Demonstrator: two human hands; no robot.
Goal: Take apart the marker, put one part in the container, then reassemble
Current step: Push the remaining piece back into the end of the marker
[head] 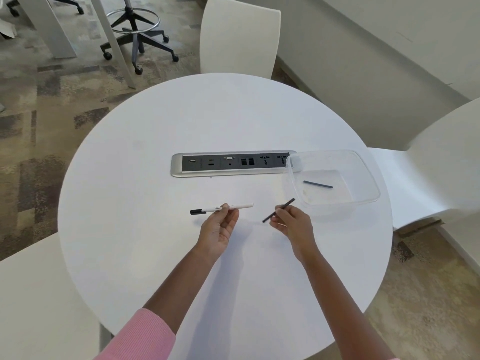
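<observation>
My left hand [219,229] pinches a white marker barrel [241,206] with a black cap at its left end, held level above the round white table [155,229]. My right hand [292,224] grips a thin dark ink rod [285,205] near its middle, tilted up towards the right. The rod's upper tip is close to the near-left corner of a clear plastic container [363,178]. Inside the container lies a second thin dark rod [318,184], flat on the bottom.
A silver and black socket panel [228,165] is set into the table's middle, its right end under the container's corner. White chairs stand behind [239,37], to the right [428,165] and at the near left. An office stool stands on the carpet beyond.
</observation>
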